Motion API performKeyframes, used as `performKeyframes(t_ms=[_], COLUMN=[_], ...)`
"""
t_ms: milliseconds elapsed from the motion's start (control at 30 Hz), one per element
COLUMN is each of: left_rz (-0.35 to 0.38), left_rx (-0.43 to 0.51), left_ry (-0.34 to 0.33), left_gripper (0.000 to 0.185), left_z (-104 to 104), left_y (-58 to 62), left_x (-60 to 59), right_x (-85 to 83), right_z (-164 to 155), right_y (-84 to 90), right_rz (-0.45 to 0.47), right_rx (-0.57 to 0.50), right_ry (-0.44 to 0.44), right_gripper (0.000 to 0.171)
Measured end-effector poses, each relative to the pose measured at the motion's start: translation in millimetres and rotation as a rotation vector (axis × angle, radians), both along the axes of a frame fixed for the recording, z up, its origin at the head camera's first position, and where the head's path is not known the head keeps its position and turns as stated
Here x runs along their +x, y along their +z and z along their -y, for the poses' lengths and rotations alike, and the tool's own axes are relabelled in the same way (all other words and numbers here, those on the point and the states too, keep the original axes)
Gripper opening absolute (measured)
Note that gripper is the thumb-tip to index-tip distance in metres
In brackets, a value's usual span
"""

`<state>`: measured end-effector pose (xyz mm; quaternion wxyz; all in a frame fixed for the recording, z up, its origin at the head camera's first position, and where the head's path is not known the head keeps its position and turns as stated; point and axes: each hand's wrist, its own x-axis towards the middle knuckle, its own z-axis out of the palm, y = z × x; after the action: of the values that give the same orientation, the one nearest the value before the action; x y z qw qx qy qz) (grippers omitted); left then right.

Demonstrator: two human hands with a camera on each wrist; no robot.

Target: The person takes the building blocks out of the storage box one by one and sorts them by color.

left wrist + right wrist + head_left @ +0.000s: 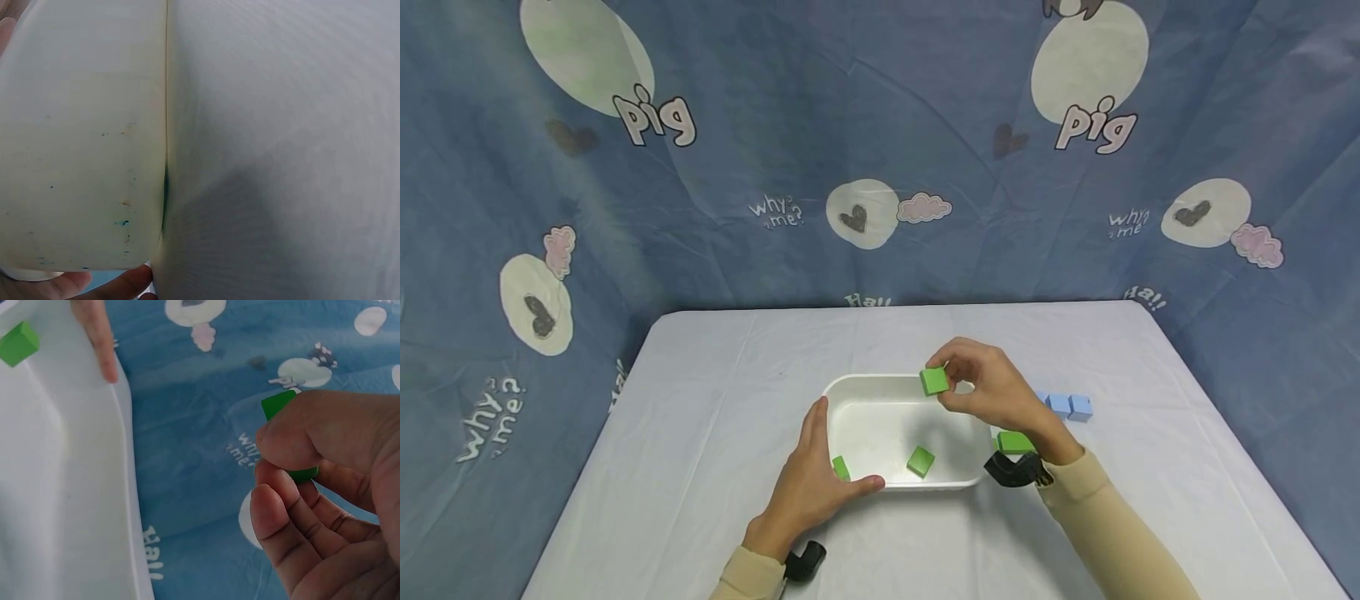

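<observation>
A patterned blue cloth hung behind the white-covered counter. I watched the green cube at the right hand's fingertips, pinched against its thumb, near the white tray's far rim. The left hand, spread open, braced the tray's left end. Two green blocks lay inside; blue cubes sat rightward.

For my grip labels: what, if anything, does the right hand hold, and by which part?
A green block, pinched by its sides, between thumb and fingers.
</observation>
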<state>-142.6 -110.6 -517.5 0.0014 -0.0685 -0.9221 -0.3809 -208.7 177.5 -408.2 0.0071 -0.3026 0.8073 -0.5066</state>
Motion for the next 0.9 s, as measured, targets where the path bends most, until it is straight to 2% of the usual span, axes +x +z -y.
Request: performKeyframes(t_ms=[400,900], left_rz=[0.01,0.013], left_rx=[-0.009,0.0], left_ry=[-0.006,-0.014], left_gripper=[0.144,0.144], left_z=[0,0], left_y=[0.6,2.8], left_x=[0.1,1.0], right_x=[0.0,2.6], right_z=[-6,-12], right_y=[3.9,2.7], right_rz=[-0.006,-0.027], right_rx=[-0.014,-0.03], right_ry=[-0.038,-0.031], right_gripper=[0.041,0.041])
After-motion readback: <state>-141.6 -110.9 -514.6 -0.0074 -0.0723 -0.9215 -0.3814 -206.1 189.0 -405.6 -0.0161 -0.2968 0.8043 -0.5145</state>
